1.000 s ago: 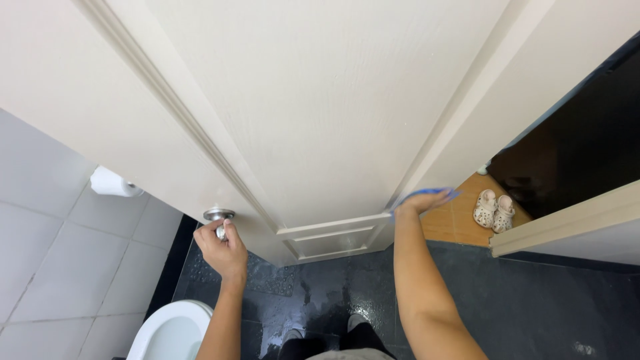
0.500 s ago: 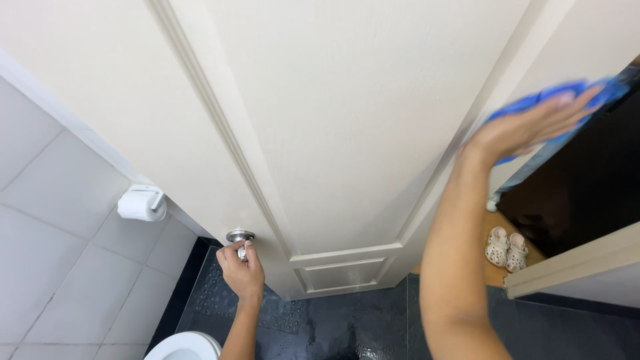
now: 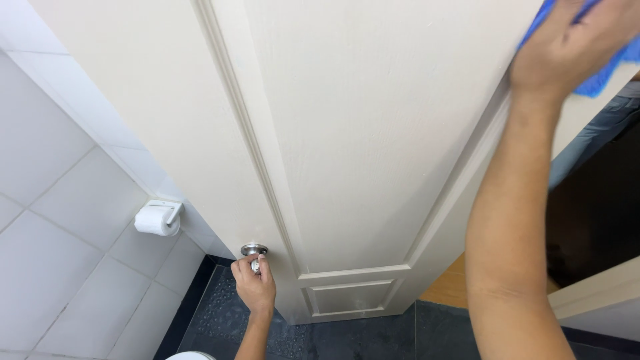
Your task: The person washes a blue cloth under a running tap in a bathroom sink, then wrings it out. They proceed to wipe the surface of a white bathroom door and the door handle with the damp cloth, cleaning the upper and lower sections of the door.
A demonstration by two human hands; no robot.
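White toilet-paper roll on holder (image 3: pixel 158 219), mounted on pale tiled wall (image 3: pixel 60 267). Below the roll: dark textured floor (image 3: pixel 347 340). Low beneath the roll, at bottom edge: white toilet rim (image 3: pixel 190 356).

The door (image 3: pixel 347 133) stands straight before me, its edge to my right. My left hand (image 3: pixel 255 288) is low at the door's left side, fingers on the knob (image 3: pixel 254 251). My right hand (image 3: pixel 567 47) is high at the door's upper right edge, pressing a cloth (image 3: pixel 600 80) against it. On the tiled wall (image 3: pixel 60 253) to the left of the door hangs a toilet-paper roll (image 3: pixel 155 220), above the floor (image 3: pixel 347 340). The floor runs under the door's lower edge.
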